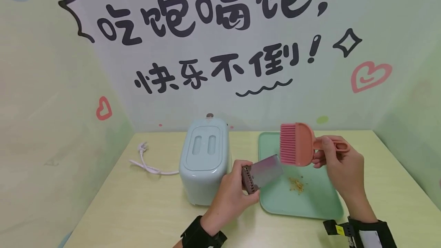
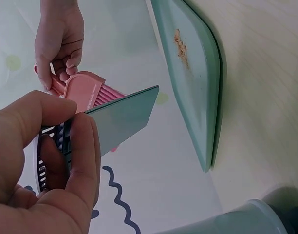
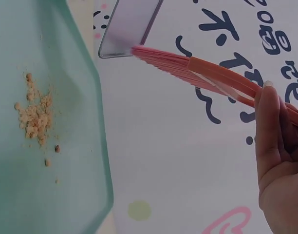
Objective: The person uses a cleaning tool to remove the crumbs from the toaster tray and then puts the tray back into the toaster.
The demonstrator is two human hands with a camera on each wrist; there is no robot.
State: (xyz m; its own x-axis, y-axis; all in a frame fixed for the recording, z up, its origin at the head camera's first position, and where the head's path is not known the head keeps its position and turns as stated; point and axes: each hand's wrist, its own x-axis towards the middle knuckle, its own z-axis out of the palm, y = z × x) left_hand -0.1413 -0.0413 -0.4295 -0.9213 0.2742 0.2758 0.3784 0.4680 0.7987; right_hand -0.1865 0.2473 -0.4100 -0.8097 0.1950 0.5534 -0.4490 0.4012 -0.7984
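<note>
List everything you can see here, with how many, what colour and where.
Wide brush: 1, coral with pink bristles, in the right hand
Flat-bladed tool: 1, greyish blade and dark slotted end, in the left hand
Tray: 1, green, on the table
Crumbs: many, tan, on the tray
Appliance, possibly a toaster: 1, pale blue, left of the tray
Cord with plug: 1, white, left of the appliance
Table: 1, pale wood-look, underneath
Lettering: two lines, black, back wall
Heart drawings: 2, pink-red, walls
Wrist straps: 2, black, one per wrist
Hands: 2, above the table
</note>
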